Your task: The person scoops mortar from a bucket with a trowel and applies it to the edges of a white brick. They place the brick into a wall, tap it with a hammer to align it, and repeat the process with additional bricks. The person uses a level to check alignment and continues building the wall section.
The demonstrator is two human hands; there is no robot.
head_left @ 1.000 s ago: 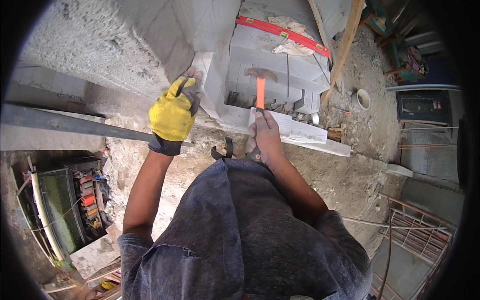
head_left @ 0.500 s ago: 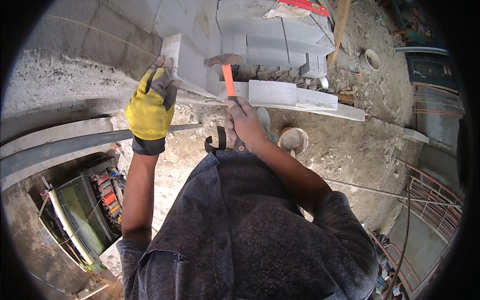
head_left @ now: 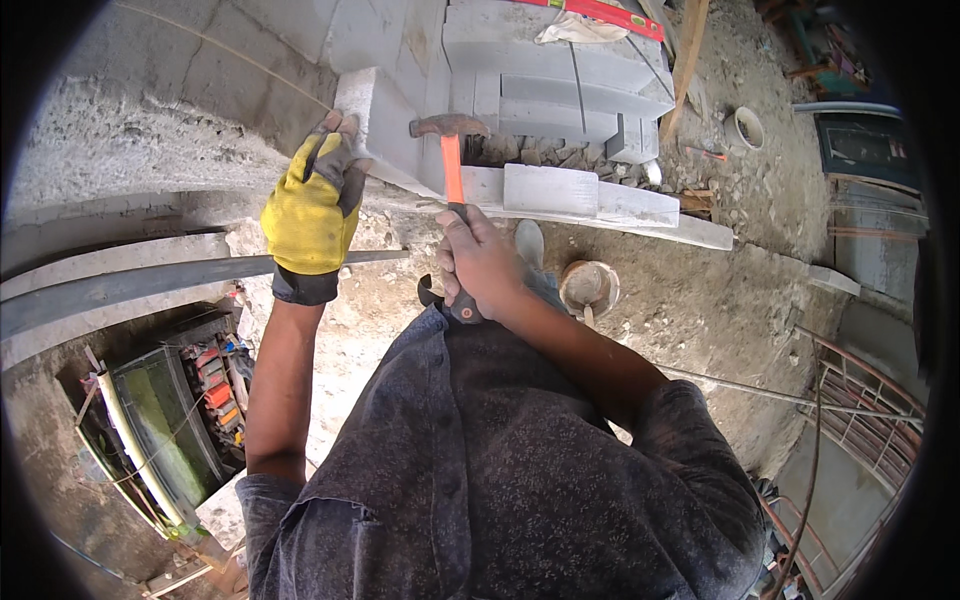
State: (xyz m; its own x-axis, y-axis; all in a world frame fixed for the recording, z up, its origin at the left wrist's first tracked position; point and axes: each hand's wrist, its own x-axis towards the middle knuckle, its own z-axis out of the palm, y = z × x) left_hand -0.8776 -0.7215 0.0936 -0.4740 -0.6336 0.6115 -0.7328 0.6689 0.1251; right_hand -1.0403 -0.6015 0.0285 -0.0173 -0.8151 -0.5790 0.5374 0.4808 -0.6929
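Observation:
My left hand (head_left: 313, 207), in a yellow and dark glove, grips the near end of a pale grey building block (head_left: 385, 128). The block stands upright at the end of the masonry, its fingertips-side edge under the glove. In my bare right hand (head_left: 482, 262) is a claw hammer (head_left: 453, 170) with an orange shaft and black grip, its rusty head up beside the block's right face. Whether the head touches the block, I cannot tell. A thin string (head_left: 232, 62) runs along the wall towards the block's top.
A low row of pale blocks (head_left: 550, 188) extends right, with rubble behind it. Stacked blocks (head_left: 560, 55) carry a red spirit level (head_left: 610, 18) and a cloth. A mortar bucket (head_left: 588, 287) stands by my foot. Left lie a long dark bar (head_left: 150, 285) and a glass tank (head_left: 165, 425).
The hammer has shifted slightly left, nearer the block, and its grip end has come lower. My left hand stays on the block. The whole view has moved a little.

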